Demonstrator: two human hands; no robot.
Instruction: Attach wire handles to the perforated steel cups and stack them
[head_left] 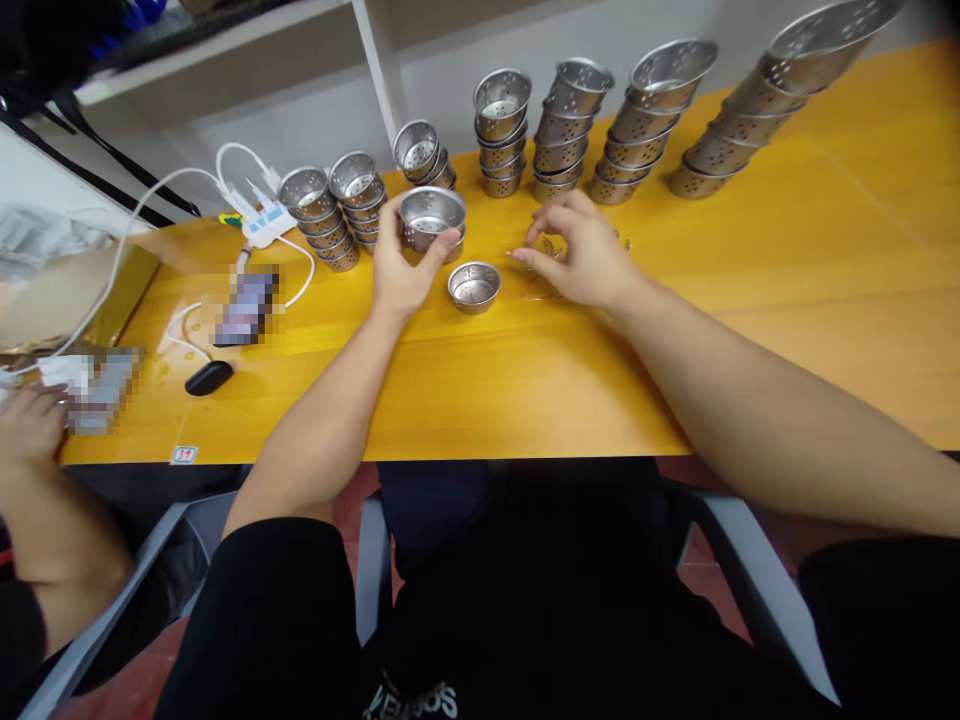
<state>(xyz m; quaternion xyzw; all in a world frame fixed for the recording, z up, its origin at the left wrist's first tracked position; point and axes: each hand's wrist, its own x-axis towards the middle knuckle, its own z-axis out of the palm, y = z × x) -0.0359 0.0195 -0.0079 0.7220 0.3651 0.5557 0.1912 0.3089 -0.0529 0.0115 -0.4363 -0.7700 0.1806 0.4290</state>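
My left hand (401, 262) is wrapped round a perforated metal cup (433, 212), thumb across its front and fingers behind. Another cup's rim shows just under it. Close below stands a small, shallow metal cup (474, 287), upright on the table and apart from both hands. My right hand (581, 250) is to the right of it, low over the table, with thumb and forefinger drawn together in a pinch. What lies between those fingertips is too small to make out. Thin wire-like pieces (556, 296) lie beneath and around this hand, partly hidden by it.
Several leaning stacks of perforated cups (561, 150) line the back of the yellow table (517, 390), the tallest stack (739, 120) at right. On the left are a power strip (268, 222) with white cables, a phone (246, 308), a black case (208, 378) and another person's hand (34, 420).
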